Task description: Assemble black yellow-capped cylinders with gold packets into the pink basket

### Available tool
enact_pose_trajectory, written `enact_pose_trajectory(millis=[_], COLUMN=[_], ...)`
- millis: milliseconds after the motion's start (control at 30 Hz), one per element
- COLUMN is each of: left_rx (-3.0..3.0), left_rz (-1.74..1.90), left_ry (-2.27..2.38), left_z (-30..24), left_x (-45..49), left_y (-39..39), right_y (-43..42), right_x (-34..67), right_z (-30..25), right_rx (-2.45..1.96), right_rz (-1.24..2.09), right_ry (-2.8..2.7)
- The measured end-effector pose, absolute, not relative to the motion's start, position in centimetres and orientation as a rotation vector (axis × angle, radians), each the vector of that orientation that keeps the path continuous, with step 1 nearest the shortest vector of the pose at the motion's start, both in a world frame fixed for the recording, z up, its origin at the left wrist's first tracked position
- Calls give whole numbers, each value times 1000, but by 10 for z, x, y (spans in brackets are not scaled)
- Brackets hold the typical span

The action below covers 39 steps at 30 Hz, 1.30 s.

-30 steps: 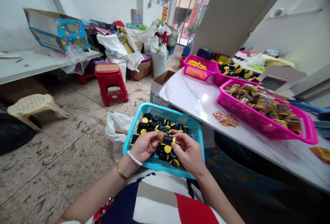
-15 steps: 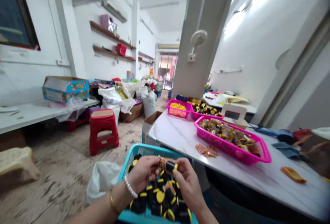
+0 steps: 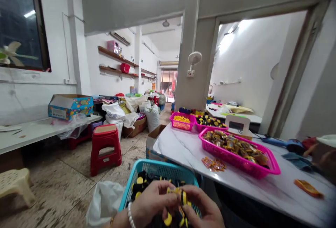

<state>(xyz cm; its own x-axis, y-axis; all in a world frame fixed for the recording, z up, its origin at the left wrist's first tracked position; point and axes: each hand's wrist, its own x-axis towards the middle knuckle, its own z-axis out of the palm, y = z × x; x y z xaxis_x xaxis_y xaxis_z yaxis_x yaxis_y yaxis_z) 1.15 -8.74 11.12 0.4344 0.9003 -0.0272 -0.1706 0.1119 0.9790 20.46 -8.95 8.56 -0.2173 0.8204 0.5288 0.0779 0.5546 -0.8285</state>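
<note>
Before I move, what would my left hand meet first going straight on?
Your left hand would probably meet the black-and-yellow piece, then the right hand; depth is unclear.

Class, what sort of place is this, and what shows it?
Likely a small workshop: a turquoise basket holds many black-and-yellow pieces, a long pink basket on the table is heaped with small wrapped-looking items, and a bulging white sack stands on the floor.
</note>
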Motion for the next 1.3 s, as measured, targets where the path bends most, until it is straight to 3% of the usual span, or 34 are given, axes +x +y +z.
enact_pose_trajectory(millis=[200,433,633,833,1133,1300], left_rx=[1312,1404,1453,1293,1128,1005], left_rz=[1042,1002,1015,916,788,744], left_ry=[809,751,711,758,795,745], left_z=[131,135,145,123,105,92], left_x=[11,11,17,22,34,45], left_y=[-80,-74,-75,-62,-48,-48], right_y=[-87,-88,-87,-83,-65,-62], right_x=[201,189,186,195,213,219], right_z=[109,97,96,88,80,65], right_rx=[-779,-795,-791,-825,-700,-615], right_rz=[383,467,740,651,1355,1504], right_ry=[-1809,-1661,-1388,-1450,-1190,-1083])
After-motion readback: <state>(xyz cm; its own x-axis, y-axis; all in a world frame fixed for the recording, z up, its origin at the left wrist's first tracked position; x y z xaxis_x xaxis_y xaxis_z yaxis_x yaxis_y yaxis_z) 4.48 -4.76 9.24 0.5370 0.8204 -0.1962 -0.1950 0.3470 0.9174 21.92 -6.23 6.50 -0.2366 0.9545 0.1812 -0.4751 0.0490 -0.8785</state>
